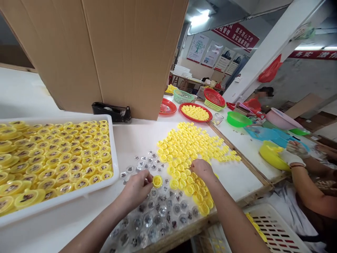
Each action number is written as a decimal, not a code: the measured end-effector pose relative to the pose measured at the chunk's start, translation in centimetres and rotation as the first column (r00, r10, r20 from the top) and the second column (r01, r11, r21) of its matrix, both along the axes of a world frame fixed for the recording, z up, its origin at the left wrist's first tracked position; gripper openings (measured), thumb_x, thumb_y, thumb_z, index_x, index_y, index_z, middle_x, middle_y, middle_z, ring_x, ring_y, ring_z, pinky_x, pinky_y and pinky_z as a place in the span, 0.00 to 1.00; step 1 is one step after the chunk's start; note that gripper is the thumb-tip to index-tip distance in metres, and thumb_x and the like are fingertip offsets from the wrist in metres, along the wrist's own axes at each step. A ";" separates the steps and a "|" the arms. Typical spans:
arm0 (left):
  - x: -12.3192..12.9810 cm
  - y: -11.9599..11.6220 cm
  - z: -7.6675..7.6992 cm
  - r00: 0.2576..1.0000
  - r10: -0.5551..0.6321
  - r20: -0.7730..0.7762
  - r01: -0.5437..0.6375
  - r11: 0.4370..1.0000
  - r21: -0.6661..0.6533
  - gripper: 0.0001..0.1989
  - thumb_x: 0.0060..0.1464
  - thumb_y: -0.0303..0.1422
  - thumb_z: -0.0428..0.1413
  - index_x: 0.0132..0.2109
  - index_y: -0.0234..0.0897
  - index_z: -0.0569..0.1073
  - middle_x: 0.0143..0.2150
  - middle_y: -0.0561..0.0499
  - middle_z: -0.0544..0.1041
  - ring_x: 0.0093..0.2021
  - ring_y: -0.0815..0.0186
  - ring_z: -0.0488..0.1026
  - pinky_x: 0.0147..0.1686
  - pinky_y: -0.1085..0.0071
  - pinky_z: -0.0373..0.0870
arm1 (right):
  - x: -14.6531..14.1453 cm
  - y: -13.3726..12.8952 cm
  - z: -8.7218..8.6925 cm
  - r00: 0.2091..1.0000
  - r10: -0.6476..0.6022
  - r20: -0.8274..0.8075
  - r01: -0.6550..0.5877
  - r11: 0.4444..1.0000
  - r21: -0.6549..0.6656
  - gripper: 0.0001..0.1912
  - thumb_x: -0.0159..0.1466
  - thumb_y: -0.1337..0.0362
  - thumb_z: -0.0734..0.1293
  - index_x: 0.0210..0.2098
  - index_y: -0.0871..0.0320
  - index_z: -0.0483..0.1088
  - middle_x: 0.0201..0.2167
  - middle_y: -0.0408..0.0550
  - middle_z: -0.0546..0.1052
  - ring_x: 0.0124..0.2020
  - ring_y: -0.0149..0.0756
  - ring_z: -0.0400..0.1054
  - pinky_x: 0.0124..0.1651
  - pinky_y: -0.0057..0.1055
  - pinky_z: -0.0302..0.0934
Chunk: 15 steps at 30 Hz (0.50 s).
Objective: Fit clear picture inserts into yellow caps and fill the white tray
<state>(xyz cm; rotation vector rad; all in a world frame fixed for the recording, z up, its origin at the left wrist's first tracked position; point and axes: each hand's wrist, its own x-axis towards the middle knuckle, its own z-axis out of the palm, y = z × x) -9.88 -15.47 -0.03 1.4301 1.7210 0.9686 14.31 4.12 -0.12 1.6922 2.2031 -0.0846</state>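
Observation:
My left hand (135, 189) pinches a yellow plastic cap (157, 181) between thumb and fingers, above a spread of clear plastic domes with dark printed figures (158, 211). My right hand (201, 168) rests among loose yellow caps (189, 147) scattered across the white table (137, 140), its fingertips hidden by the back of the hand. To the left, a white tray (114, 154) holds rows of yellow caps with dark centres (60, 165). Some of these caps are larger near the lens.
A co-worker's gloved hands (295, 153) work at the right, beside a yellow basin (271, 156). A red plate of yellow caps (195, 112), green and red baskets (183, 96), a tape dispenser (111, 112) and a cardboard sheet (131, 52) stand beyond. A white crate (276, 228) sits below right.

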 end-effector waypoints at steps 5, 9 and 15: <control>-0.2 -0.1 -0.3 0.980 0.025 0.199 -0.015 0.999 -0.048 0.02 0.46 0.27 0.53 0.28 0.37 0.66 0.42 0.50 0.77 0.31 0.68 0.74 0.29 0.74 0.66 | -0.2 0.4 -0.1 0.997 0.000 0.081 0.003 0.999 -0.039 0.14 0.65 0.60 0.63 0.48 0.59 0.67 0.47 0.50 0.71 0.44 0.38 0.69 0.45 0.42 0.65; -0.5 -0.2 -0.4 0.968 0.031 0.251 -0.020 0.999 -0.043 0.04 0.44 0.25 0.53 0.27 0.37 0.66 0.43 0.48 0.77 0.39 0.64 0.75 0.30 0.74 0.68 | -0.2 0.6 0.2 0.997 0.004 0.080 0.002 0.997 -0.074 0.14 0.65 0.60 0.64 0.48 0.59 0.68 0.47 0.50 0.71 0.44 0.38 0.68 0.46 0.41 0.65; -0.6 -0.4 -1.0 0.972 0.012 0.233 -0.004 0.999 -0.035 0.03 0.45 0.27 0.53 0.28 0.38 0.65 0.41 0.50 0.78 0.34 0.65 0.75 0.30 0.72 0.69 | 0.0 0.9 0.4 1.000 -0.017 -0.018 0.014 0.993 -0.119 0.14 0.65 0.60 0.64 0.48 0.59 0.67 0.47 0.50 0.71 0.44 0.38 0.69 0.45 0.41 0.66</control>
